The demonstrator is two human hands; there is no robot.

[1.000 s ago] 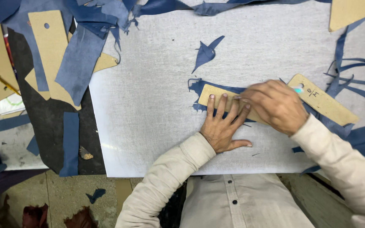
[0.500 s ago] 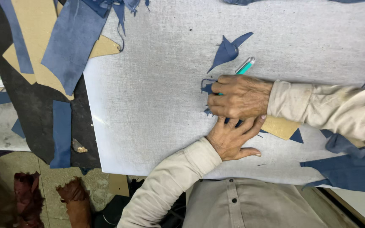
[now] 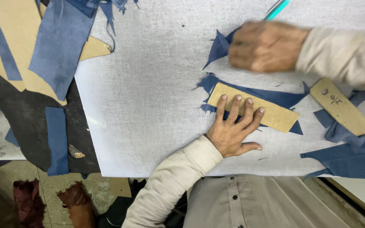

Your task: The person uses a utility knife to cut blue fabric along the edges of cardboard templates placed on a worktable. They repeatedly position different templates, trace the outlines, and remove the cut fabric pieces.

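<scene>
My left hand (image 3: 232, 130) lies flat, fingers spread, pressing a tan cardboard template (image 3: 271, 113) onto a piece of blue leather (image 3: 275, 98) on the grey cutting board (image 3: 148, 93). Farther up the board, my right hand (image 3: 267, 45) is blurred and closed around a teal-handled tool (image 3: 276, 9), beside a pointed blue leather scrap (image 3: 217, 47). The tool's tip is hidden by the hand.
A second tan template with a hole (image 3: 342, 106) lies at the right among blue offcuts (image 3: 351, 158). Large blue leather pieces (image 3: 60, 42) and cardboard patterns (image 3: 11, 38) are heaped at the left on a black sheet (image 3: 22, 118). Brown scraps (image 3: 74, 202) lie on the floor.
My right hand has lifted off the template and moved up and to the right with the teal tool. The left hand still presses the template; the view has shifted.
</scene>
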